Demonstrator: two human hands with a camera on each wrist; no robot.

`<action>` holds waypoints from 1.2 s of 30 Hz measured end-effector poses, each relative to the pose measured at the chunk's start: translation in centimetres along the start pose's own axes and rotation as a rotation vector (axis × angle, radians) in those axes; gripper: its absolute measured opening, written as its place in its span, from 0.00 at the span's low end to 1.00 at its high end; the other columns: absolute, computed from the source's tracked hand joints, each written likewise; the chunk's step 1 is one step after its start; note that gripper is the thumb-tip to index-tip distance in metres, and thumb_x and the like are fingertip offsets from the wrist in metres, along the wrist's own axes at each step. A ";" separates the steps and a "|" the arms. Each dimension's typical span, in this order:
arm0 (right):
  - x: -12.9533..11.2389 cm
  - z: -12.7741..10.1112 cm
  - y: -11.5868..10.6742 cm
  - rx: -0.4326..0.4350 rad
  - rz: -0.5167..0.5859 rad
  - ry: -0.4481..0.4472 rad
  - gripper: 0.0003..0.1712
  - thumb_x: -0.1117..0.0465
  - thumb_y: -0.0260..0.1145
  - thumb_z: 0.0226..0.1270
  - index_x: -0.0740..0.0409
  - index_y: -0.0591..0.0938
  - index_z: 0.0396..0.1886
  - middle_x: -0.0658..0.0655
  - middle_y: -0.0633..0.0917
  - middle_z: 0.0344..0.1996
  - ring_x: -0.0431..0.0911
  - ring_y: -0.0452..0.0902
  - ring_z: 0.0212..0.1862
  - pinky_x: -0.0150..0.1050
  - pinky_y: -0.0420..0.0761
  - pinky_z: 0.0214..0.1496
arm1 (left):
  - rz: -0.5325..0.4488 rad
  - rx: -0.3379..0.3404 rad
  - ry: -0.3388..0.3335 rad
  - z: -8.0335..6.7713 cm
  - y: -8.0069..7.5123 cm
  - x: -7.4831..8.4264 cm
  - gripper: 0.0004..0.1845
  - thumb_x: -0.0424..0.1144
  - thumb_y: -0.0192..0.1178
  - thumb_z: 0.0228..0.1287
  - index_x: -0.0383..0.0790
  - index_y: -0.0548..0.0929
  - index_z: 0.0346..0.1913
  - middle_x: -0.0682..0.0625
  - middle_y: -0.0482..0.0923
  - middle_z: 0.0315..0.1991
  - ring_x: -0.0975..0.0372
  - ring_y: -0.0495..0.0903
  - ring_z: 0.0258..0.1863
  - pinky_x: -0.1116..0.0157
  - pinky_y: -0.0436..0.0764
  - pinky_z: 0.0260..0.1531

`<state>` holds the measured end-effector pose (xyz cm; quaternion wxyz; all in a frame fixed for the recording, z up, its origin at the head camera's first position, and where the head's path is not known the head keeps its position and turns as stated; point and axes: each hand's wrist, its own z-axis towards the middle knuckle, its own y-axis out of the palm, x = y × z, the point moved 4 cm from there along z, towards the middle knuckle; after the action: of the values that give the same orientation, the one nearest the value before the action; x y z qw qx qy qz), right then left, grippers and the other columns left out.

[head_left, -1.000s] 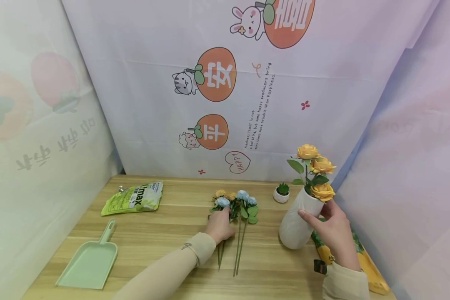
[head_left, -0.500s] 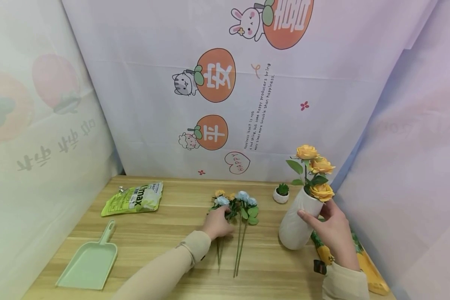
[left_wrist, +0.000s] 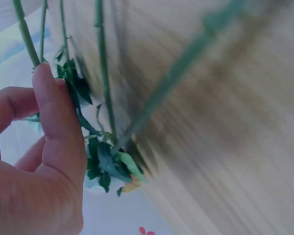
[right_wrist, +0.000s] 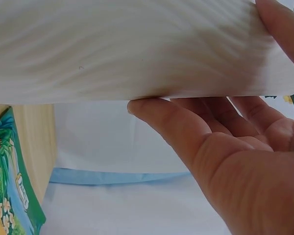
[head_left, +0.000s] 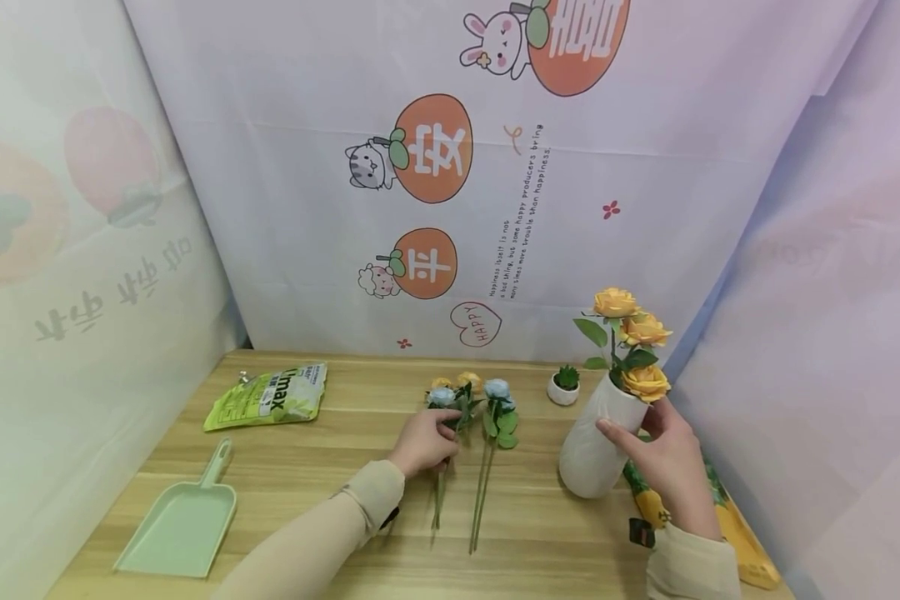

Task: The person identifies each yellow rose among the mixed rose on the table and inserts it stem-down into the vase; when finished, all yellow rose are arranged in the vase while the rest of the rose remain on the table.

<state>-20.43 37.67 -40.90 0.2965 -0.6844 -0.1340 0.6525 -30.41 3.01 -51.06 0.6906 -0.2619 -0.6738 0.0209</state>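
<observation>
In the head view my right hand [head_left: 671,458] grips the upper part of a tilted white vase [head_left: 594,450], thumb in front. The vase holds several yellow roses [head_left: 645,330] with green leaves. The right wrist view shows the thumb against the vase's ribbed wall [right_wrist: 137,54]. At the middle of the table my left hand [head_left: 423,443] pinches a green flower stem [left_wrist: 25,34] between thumb and finger. Blue flowers [head_left: 441,397] and yellow flowers [head_left: 468,382] lie just beyond it. Beside them lie separate blue flowers [head_left: 498,390] with long stems pointing toward me.
A small potted succulent [head_left: 566,382] stands behind the vase. At left are a green pouch [head_left: 270,396] and a light green dustpan [head_left: 183,527]. A yellow printed package [head_left: 746,542] lies at right. Cloth walls [head_left: 307,208] enclose the wooden table [head_left: 345,500].
My left hand has drawn left and slightly back, and the flower bunch under it now lies farther apart from the blue flowers at its right. The right hand and vase stay put.
</observation>
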 end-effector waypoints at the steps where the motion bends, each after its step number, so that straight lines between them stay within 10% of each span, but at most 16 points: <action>1: 0.0 0.0 0.0 0.001 -0.002 0.001 0.65 0.30 0.75 0.66 0.56 0.54 0.88 0.74 0.69 0.77 0.68 0.68 0.75 0.70 0.76 0.70 | -0.007 0.000 0.004 0.0 -0.1 0.2 0.36 0.22 0.67 0.61 0.39 0.79 0.75 0.47 0.83 0.38 0.60 0.79 0.18 0.61 0.83 0.18; 9: -0.1 -0.1 0.0 0.005 0.009 -0.005 0.65 0.31 0.76 0.66 0.55 0.54 0.88 0.74 0.69 0.77 0.68 0.68 0.75 0.69 0.76 0.69 | -0.027 0.027 0.065 -0.2 -0.5 1.0 0.37 0.22 0.63 0.62 0.43 0.79 0.76 0.37 0.86 0.52 0.62 0.80 0.19 0.66 0.81 0.17; 21: -0.2 -0.2 0.0 0.014 0.026 -0.053 0.63 0.33 0.76 0.67 0.54 0.55 0.89 0.73 0.71 0.76 0.67 0.69 0.75 0.67 0.78 0.68 | -0.104 0.045 0.154 -0.3 -1.2 2.1 0.35 0.24 0.65 0.68 0.49 0.78 0.77 0.41 0.86 0.55 0.37 0.87 0.32 0.40 0.91 0.35; 36: -0.4 -0.3 0.0 0.011 0.024 -0.043 0.63 0.32 0.76 0.67 0.55 0.55 0.89 0.73 0.70 0.77 0.67 0.69 0.75 0.68 0.77 0.69 | -0.147 0.088 0.333 0.3 -1.7 6.6 0.34 0.25 0.66 0.72 0.56 0.79 0.76 0.43 0.87 0.59 0.49 0.90 0.46 0.58 0.93 0.35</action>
<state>-20.19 37.43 -40.60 0.2896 -0.6702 -0.1286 0.6711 -30.62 4.19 -44.33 0.8030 -0.1811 -0.5661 -0.0438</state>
